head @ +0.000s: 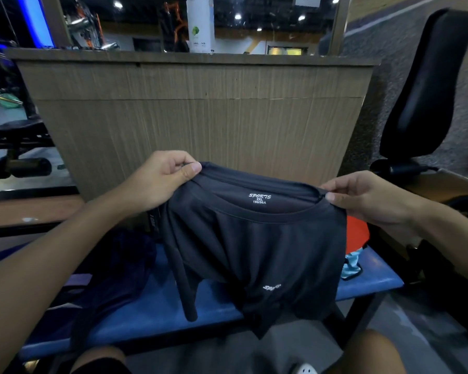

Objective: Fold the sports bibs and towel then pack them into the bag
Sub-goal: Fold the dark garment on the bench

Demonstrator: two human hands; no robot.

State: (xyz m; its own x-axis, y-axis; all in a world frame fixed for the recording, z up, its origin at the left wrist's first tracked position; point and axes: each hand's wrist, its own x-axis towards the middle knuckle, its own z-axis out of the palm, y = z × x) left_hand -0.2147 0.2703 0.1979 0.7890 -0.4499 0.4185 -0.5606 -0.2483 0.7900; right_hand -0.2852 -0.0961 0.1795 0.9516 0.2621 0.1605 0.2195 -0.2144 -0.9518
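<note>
Your L hand (160, 179) & R hand (368, 198) each pinch black bib (254, 252) at shoulders; keep neckline level, lay flat on bench (152, 303) before folding

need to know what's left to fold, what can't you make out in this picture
Head view:
- Orange cloth item and light blue cloth item on the blue padded bench: mostly hidden behind the black sports bib held up by the left hand and right hand; bib or towel unclear.
- Dark navy fabric heap: in deep shadow, shape lost; bag or garment unclear.
</note>
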